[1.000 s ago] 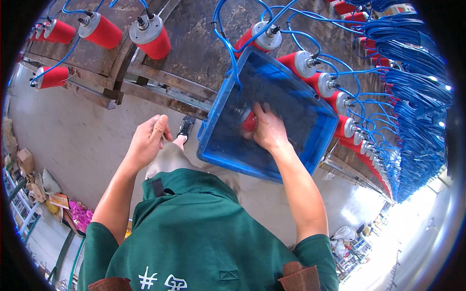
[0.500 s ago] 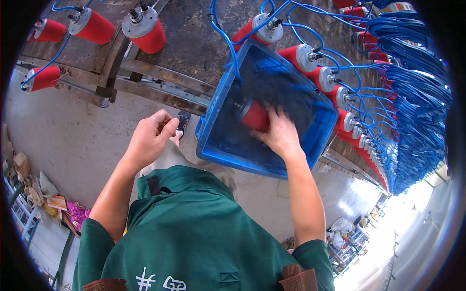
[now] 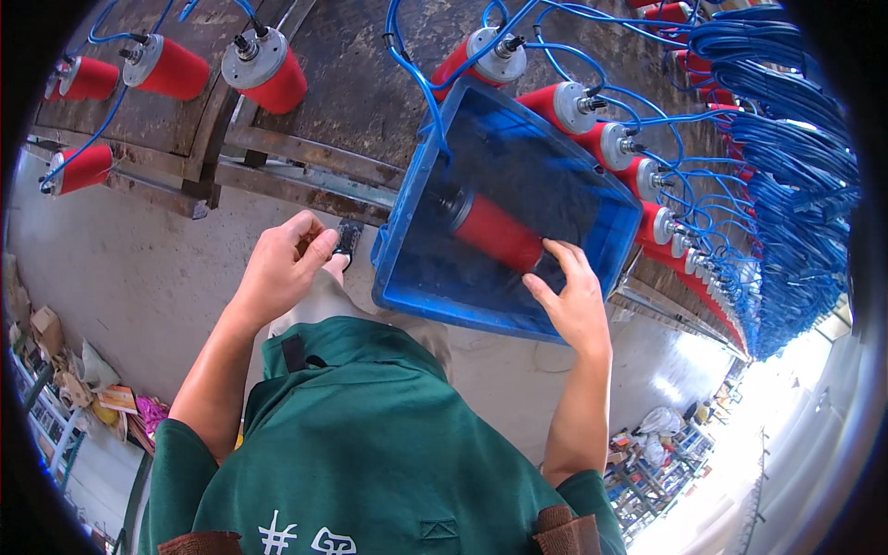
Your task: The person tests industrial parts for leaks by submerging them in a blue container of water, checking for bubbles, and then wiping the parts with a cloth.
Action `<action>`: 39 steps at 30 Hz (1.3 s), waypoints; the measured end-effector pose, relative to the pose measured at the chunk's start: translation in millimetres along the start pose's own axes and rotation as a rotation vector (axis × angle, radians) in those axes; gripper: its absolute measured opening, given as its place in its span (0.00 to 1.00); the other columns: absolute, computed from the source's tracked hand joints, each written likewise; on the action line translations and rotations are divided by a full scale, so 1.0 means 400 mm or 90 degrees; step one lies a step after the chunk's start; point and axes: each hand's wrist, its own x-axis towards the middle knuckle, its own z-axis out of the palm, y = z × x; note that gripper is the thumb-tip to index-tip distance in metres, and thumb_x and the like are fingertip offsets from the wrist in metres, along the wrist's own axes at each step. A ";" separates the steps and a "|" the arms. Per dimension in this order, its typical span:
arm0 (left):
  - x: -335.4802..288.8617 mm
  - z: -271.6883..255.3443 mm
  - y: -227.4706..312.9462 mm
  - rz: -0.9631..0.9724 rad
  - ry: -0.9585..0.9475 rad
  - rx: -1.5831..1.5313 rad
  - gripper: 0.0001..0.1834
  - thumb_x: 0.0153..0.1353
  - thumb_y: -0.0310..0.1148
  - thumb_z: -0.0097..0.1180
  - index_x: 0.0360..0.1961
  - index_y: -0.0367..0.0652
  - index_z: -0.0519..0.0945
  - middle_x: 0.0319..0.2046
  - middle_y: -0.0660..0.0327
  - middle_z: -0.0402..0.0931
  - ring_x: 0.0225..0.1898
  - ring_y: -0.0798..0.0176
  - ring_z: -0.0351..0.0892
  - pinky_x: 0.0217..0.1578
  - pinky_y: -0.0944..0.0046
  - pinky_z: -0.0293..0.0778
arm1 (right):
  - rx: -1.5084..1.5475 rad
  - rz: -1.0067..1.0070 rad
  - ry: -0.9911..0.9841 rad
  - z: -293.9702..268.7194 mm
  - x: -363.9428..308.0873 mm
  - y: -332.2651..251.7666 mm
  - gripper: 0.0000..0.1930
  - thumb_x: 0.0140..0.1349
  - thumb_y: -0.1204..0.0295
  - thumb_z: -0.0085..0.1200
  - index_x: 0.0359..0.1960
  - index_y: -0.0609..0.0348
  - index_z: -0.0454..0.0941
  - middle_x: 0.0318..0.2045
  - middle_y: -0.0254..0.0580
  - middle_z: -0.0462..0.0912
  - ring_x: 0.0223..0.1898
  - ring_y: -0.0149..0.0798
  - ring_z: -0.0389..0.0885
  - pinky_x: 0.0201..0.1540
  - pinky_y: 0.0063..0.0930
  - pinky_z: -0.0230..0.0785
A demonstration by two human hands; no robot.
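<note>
A red cylinder with a grey metal cap [image 3: 499, 233] lies tilted inside a blue plastic tub [image 3: 393, 250], its cap toward the upper left. The tub seems to hold dark water, and a blue cable dips into it near the cap. My right hand [image 3: 578, 301] is at the cylinder's lower right end, thumb on one side and fingers on the other. Left of the tub, my left hand [image 3: 287, 264] hovers over the floor with fingers curled and thumb near the fingertip. Whatever it may hold is too small or hidden.
Several capped red cylinders [image 3: 277, 83] with blue cables stand or lie on the dark worktable [image 3: 361, 74] ahead. More line the right side beside coiled blue cable bundles [image 3: 786, 166]. One red cylinder [image 3: 83, 169] hangs by the table's left edge. Assorted clutter [image 3: 102, 388] lies far left.
My right hand has slid right and down along the red cylinder to its end, so more of the cylinder shows. My left hand stays put.
</note>
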 end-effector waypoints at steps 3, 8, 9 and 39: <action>0.002 -0.005 0.008 -0.008 -0.002 0.001 0.13 0.77 0.35 0.56 0.40 0.33 0.79 0.29 0.61 0.81 0.33 0.72 0.76 0.36 0.69 0.74 | 0.044 0.034 0.044 -0.019 -0.020 -0.007 0.28 0.64 0.62 0.70 0.63 0.62 0.80 0.63 0.51 0.81 0.62 0.53 0.82 0.62 0.41 0.76; 0.006 -0.009 0.015 -0.016 -0.005 -0.002 0.13 0.77 0.35 0.56 0.40 0.33 0.79 0.29 0.61 0.81 0.33 0.72 0.76 0.36 0.69 0.74 | 0.146 0.082 0.139 -0.019 -0.047 0.025 0.22 0.66 0.69 0.69 0.59 0.65 0.83 0.58 0.49 0.84 0.56 0.46 0.86 0.53 0.35 0.82; 0.008 -0.011 0.014 -0.018 -0.006 -0.001 0.14 0.77 0.35 0.56 0.40 0.33 0.79 0.29 0.61 0.81 0.33 0.72 0.76 0.36 0.69 0.74 | 0.153 0.069 0.176 -0.019 -0.048 0.019 0.16 0.67 0.73 0.67 0.55 0.65 0.85 0.53 0.47 0.86 0.52 0.41 0.87 0.47 0.30 0.84; 0.014 -0.010 0.020 -0.007 -0.008 0.000 0.14 0.77 0.36 0.57 0.40 0.32 0.79 0.30 0.59 0.82 0.34 0.70 0.79 0.38 0.67 0.77 | 0.192 0.109 0.223 0.035 -0.051 0.021 0.07 0.71 0.76 0.62 0.47 0.65 0.87 0.40 0.43 0.89 0.36 0.33 0.87 0.41 0.27 0.82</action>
